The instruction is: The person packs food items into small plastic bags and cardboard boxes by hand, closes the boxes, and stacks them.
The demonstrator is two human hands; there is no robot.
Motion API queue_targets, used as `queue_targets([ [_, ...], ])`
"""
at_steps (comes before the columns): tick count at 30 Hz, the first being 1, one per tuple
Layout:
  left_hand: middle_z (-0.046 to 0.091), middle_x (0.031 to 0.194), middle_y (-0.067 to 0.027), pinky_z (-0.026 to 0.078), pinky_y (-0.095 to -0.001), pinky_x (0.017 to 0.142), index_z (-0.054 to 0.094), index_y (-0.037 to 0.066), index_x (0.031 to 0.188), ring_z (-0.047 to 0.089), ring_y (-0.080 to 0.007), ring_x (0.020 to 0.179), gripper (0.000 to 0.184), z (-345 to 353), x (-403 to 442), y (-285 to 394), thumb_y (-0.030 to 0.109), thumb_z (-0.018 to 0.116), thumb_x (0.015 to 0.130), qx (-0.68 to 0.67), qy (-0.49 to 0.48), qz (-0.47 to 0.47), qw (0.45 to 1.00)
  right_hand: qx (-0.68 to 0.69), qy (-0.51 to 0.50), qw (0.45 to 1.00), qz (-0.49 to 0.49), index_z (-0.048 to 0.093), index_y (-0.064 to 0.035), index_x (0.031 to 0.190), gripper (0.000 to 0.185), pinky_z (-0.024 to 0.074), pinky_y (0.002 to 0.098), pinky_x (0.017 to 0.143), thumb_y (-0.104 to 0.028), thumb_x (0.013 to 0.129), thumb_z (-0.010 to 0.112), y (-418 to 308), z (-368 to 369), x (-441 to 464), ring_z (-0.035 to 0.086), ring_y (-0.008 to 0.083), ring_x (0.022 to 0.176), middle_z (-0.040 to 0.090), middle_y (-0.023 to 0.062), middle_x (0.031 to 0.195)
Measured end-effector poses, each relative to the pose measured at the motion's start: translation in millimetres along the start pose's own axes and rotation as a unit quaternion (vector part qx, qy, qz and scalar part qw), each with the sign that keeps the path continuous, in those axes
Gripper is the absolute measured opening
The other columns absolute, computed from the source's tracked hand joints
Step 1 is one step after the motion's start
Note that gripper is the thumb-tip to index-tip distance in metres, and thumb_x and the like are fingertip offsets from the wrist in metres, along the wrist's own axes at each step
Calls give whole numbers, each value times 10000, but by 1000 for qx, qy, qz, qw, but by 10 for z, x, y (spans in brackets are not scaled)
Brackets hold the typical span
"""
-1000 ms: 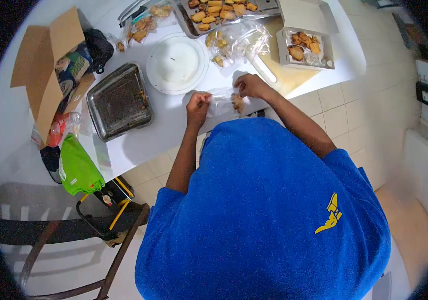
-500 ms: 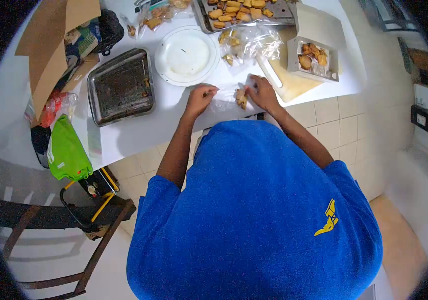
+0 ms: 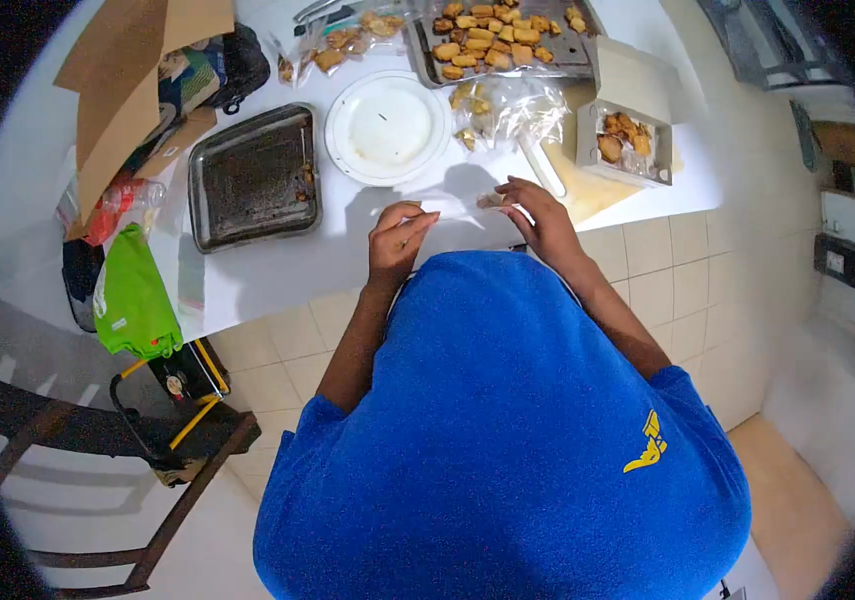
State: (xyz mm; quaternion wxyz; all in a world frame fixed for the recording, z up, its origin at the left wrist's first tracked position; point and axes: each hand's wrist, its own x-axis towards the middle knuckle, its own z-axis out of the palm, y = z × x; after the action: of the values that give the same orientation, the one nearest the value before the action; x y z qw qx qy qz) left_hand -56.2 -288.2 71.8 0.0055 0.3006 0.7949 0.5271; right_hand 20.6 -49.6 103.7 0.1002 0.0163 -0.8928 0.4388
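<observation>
- Pinching one end of a clear plastic bag [image 3: 461,209], here's the left hand [image 3: 400,240], fingers curled in and thumb pressed to the fingertips.
- Over on the other end, the right hand [image 3: 544,222] has thumb and fingers closed on the plastic, right by a small brownish piece of food [image 3: 491,201].
- And the bag itself: stretched between the two hands, right in front of the blue shirt [image 3: 508,400], near the close edge of the white table [image 3: 268,285]. Whether the piece sits inside the plastic is hard to tell.
- Just beyond the hands, a round white plate [image 3: 388,135] with a small dark mark near its middle.
- Left of the plate, a dark rectangular roasting pan [image 3: 253,180], browned scraps along its right side.
- Up at the far side, a baking tray [image 3: 576,62] loaded with golden-brown chunks; in front of it, a crinkled clear bag [image 3: 523,112] with yellowish pieces at its left end.
- To the right, an open white carton [image 3: 616,171] full of browned pieces, on a yellowish cutting board [image 3: 588,202].
- Behind the plate, small filled bags [image 3: 348,42] lie together.
- Far left, an open cardboard box [image 3: 120,110], a black bag [image 3: 246,68] beside it, and a bright green bag [image 3: 138,295] hanging over the table's edge.
</observation>
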Motion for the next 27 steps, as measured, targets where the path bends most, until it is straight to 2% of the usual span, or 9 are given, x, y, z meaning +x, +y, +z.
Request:
queue_targets([
  [2,631,880,-90,492,-300,729,706,85,947,611,-199,834,183,35,-33,11,27,625,793,-35,-2,-79,996,124,-26,986,107,592,-31,932,118,495,344,793,-129,867,583,-21,8,-43,626,231,927,644,113,956],
  [3,635,879,-92,494,-296,720,703,81,953,614,-199,821,179,70,-19,-37,36,625,799,-37,-10,-123,992,184,2,973,136,579,-24,932,105,508,311,708,-118,888,559,218,162,-102,653,206,802,657,91,886],
  [7,654,864,-95,486,-285,688,697,53,925,619,-190,777,142,392,10,-611,84,646,796,-33,-29,-182,982,71,-60,976,196,576,-42,933,136,501,323,639,-168,902,535,773,412,14,655,226,682,654,104,761],
  [11,648,879,-97,484,-306,696,675,60,910,607,-200,766,142,437,183,-790,144,648,798,7,-52,-169,984,73,7,989,130,594,-67,980,144,503,346,666,-161,878,554,1010,528,186,650,274,701,657,117,780],
  [14,629,839,-85,461,-288,597,631,29,823,566,-188,635,86,337,245,-636,73,648,750,65,-36,-91,993,57,-69,988,125,600,-83,1023,201,496,343,711,-124,825,601,719,314,218,634,275,799,658,122,850],
  [20,598,829,-73,465,-291,579,596,31,833,558,-183,615,97,197,-42,-355,50,628,744,37,-107,-136,984,-114,-78,989,-50,586,-99,1114,396,480,355,799,-97,730,683,754,247,-64,574,283,956,613,124,998],
  [21,614,826,-78,465,-296,567,586,30,859,554,-171,590,108,210,-91,-357,62,628,765,18,-88,-105,990,-75,-65,995,-9,579,-90,1121,409,479,358,804,-116,728,688,762,279,-82,573,284,953,603,126,1012],
  [26,651,789,-83,474,-280,544,555,25,887,575,-138,587,112,346,-74,-642,98,610,822,-17,-49,-215,975,130,-58,958,249,548,-52,1140,476,473,373,825,-213,721,708,788,437,97,565,290,958,558,140,1098],
  [27,658,782,-84,478,-275,542,548,22,900,582,-132,589,120,372,-40,-756,106,603,835,-12,-45,-223,974,10,-8,990,139,538,-45,1143,471,472,385,815,-213,728,687,826,487,123,549,306,948,551,144,1080],
])
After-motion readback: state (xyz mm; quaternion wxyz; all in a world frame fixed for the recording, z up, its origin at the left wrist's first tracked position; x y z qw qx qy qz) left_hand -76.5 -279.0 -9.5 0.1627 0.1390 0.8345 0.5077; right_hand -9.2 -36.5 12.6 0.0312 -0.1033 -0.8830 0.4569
